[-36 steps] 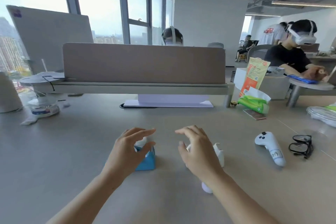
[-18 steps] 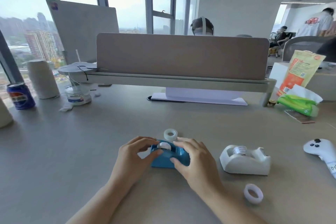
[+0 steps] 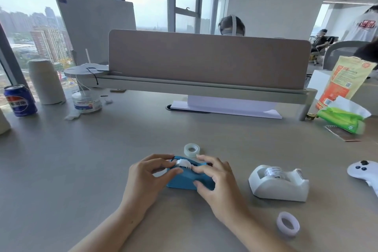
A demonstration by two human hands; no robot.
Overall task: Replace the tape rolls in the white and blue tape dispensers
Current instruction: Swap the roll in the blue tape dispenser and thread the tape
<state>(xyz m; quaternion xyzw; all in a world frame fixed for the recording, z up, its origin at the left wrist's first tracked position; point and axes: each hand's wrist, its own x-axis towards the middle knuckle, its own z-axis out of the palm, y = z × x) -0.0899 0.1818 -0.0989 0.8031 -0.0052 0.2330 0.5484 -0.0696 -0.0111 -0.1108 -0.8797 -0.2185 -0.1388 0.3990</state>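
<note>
A blue tape dispenser (image 3: 185, 180) lies on the grey desk in front of me with a white tape roll (image 3: 183, 163) in its cradle. My left hand (image 3: 148, 176) pinches that roll from the left with thumb and fingers. My right hand (image 3: 214, 178) holds the dispenser's right side. Just behind the dispenser lies a loose clear tape roll (image 3: 191, 150). The white tape dispenser (image 3: 279, 183) stands to the right with a roll (image 3: 274, 172) inside. Another loose white roll (image 3: 288, 223) lies near the front right.
A white controller (image 3: 364, 171) lies at the right edge. A green tissue pack (image 3: 341, 118) and an orange bag (image 3: 345, 80) stand back right. A blue soda can (image 3: 19, 100), a paper roll (image 3: 46, 82) and a small tub (image 3: 87, 101) sit back left. A desk divider (image 3: 204, 59) runs across the back.
My view has swung left and down. Both hands have moved onto the blue dispenser, and my left fingers have closed on the roll in it.
</note>
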